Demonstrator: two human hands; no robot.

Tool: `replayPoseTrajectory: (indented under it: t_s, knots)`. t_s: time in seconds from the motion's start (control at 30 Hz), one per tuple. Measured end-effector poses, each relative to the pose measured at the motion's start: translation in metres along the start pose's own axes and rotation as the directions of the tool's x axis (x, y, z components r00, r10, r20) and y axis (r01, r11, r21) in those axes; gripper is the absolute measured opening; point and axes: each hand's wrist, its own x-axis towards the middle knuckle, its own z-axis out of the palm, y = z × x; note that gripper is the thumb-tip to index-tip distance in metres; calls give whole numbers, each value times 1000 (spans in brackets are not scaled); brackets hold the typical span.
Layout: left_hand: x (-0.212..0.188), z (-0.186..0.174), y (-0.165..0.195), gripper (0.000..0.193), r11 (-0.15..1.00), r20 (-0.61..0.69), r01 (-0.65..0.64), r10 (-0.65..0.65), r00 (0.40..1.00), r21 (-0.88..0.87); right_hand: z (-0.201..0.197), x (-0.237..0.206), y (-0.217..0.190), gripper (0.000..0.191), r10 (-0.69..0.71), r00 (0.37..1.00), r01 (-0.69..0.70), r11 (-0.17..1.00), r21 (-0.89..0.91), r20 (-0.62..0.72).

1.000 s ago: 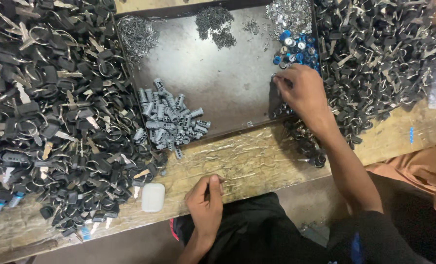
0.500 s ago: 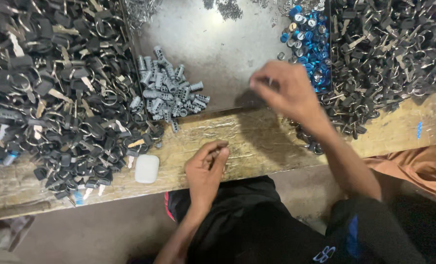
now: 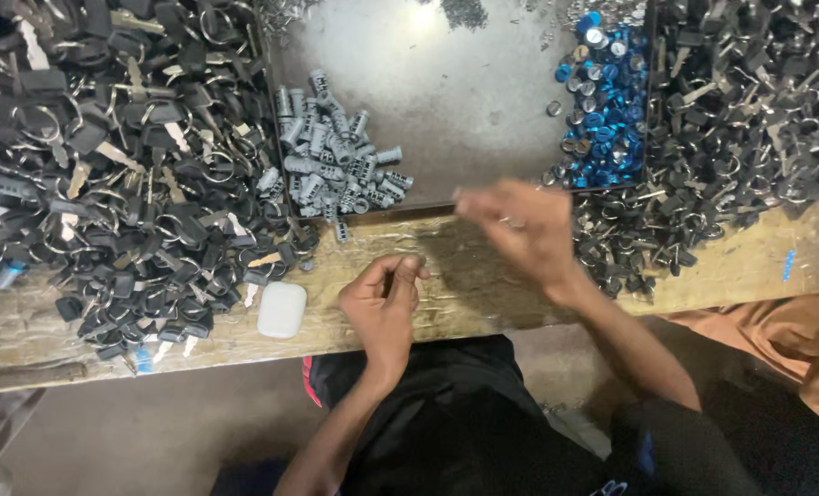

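Left hand (image 3: 387, 303) resting on wooden tabletop (image 3: 483, 285), fingers curled together, pinching small part, too small to identify. Right hand (image 3: 524, 230) blurred above tabletop edge, grip state unclear. Beyond: metal tray (image 3: 465, 101) holding grey cylinders (image 3: 336, 152) and blue caps (image 3: 602, 106). Black key heaps (image 3: 106, 174) both sides. White case (image 3: 282, 310) near left hand.

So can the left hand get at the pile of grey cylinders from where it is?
Probably yes: the left hand rests on the wooden bench just below the grey cylinders, with only the tray's low front rim between them.
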Motion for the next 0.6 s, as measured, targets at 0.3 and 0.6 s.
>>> replayPoseTrajectory:
  t_s: [0.3,0.6]
  knots:
    - [10,0,12,2,818,177,-394,351,919,419,5,114,62,19,-220,975,195,880,-434,-8]
    - [8,-2,6,7,834,195,-370,317,928,409,-3,98,66,9,-99,994,80,925,-371,-33]
